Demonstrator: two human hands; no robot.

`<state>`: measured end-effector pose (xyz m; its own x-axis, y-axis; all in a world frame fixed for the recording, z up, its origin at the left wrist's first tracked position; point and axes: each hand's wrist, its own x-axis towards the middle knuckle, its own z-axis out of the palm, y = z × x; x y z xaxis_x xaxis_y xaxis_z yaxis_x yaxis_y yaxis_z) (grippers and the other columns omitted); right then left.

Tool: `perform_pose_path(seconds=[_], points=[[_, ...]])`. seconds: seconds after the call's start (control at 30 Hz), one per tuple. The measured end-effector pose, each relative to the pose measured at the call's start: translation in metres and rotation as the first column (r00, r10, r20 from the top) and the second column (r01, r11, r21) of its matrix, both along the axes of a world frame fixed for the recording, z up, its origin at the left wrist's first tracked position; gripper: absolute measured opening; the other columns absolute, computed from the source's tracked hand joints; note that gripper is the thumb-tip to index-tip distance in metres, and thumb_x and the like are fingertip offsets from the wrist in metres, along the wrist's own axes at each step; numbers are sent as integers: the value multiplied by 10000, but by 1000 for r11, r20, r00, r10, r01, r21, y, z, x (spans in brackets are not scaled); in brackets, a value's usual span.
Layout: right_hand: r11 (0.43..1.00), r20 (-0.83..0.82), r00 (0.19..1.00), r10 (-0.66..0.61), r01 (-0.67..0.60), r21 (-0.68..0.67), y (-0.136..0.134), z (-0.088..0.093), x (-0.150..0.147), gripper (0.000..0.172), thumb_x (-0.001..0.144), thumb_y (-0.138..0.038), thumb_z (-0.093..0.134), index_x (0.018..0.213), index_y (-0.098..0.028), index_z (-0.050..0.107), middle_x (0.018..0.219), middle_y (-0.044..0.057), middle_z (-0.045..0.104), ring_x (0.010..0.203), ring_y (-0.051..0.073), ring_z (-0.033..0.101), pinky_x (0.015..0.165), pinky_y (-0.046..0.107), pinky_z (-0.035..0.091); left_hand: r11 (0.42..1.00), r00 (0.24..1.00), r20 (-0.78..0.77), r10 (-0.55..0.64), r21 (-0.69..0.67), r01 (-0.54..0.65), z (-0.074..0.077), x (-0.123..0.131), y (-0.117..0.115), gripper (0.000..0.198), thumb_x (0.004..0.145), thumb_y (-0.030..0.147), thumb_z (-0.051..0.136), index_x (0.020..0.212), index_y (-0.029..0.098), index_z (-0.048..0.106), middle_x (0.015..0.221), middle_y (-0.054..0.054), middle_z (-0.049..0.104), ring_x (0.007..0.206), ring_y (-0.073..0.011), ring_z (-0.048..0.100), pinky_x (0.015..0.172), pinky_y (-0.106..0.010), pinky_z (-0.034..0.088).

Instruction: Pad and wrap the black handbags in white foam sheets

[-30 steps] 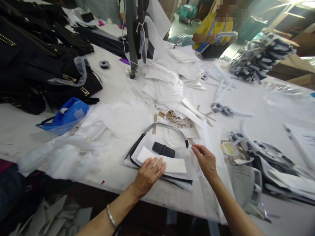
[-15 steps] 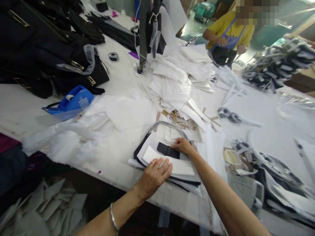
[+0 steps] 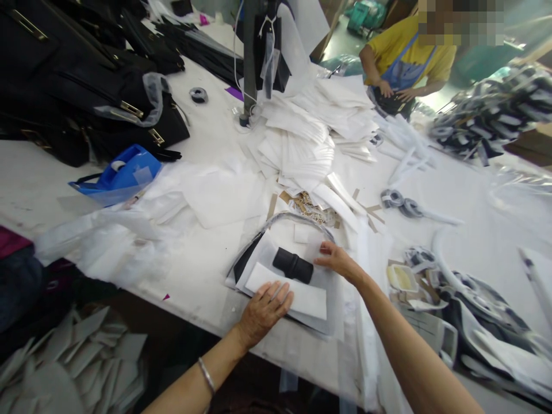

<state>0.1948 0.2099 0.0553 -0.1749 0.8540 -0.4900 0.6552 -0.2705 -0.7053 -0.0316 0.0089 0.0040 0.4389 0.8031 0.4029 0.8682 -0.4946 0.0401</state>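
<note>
A black handbag point(image 3: 246, 257) lies flat at the table's near edge, its arched handle point(image 3: 293, 217) wrapped in clear film. A translucent sheet covers most of its body. On top are a white padding strip point(image 3: 288, 292) and, just above the strip, a black tab-like piece point(image 3: 293, 265) with a raised band across its middle. My left hand point(image 3: 265, 313) rests on the strip's left part, fingers stretched out. My right hand point(image 3: 338, 261) hovers at or just above the sheet, right of the black piece, fingers apart.
White foam sheets point(image 3: 302, 138) are heaped behind the bag, near a dark post point(image 3: 250, 63). Black bags point(image 3: 86, 86) crowd the left beside a blue tape dispenser point(image 3: 123, 172). Wrapped handles and parts point(image 3: 470, 287) lie at right. Across the table a person point(image 3: 405, 63) handles a black bag.
My right hand has let go of the black piece and moved slightly right. The black piece now looks more curled. The bag's layers lie flatter and more even under the strip.
</note>
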Motion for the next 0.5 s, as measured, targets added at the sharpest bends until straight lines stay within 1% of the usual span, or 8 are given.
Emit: perform_pose_path(seconds=[0.07,0.13,0.2,0.27,0.37,0.5], points=[[998,16,999,-35,36,-44,7,-7,-3,428,533,-289,810,909,-191,629,826,21,655,753,177,634,662,299,529,1000,1000,-11,3,-9,-3,2,0,0,350,998,246,426,1334,253,523,1501,-44,430,1323,-195,456,1113,-379,365],[995,3,998,-70,70,-67,11,-12,-9,416,561,-300,786,919,-184,610,771,4,633,649,147,606,590,287,517,1000,1000,-11,-2,-12,2,4,-1,0,350,997,239,426,1333,252,524,1486,-41,451,1322,-188,459,1112,-372,366],[992,-34,996,-81,77,-105,13,-14,-16,372,589,-340,765,886,-184,603,692,-20,606,561,129,561,524,275,486,1000,1000,0,-8,-6,8,5,-2,2,347,996,226,419,1322,247,536,1472,-36,469,1314,-187,466,1108,-370,370],[990,-78,994,-73,62,-128,12,-12,-22,317,598,-377,759,796,-181,607,623,-31,586,523,119,526,499,263,453,1000,1000,12,-15,3,15,6,-3,6,346,996,215,411,1314,240,546,1465,-32,479,1305,-189,474,1104,-370,374],[995,-120,990,-77,68,-76,8,-3,-29,284,622,-410,741,710,-180,601,637,-19,608,579,119,536,554,252,449,1000,1000,19,-24,14,24,5,-2,15,351,994,207,413,1319,234,543,1459,-38,489,1301,-199,476,1102,-377,375],[993,-203,976,-77,93,71,-4,14,-37,277,685,-438,705,761,-184,626,731,12,682,696,152,606,663,268,484,1000,1000,17,-9,12,9,2,3,27,363,988,200,427,1338,233,521,1460,-56,489,1296,-207,484,1096,-386,374]])
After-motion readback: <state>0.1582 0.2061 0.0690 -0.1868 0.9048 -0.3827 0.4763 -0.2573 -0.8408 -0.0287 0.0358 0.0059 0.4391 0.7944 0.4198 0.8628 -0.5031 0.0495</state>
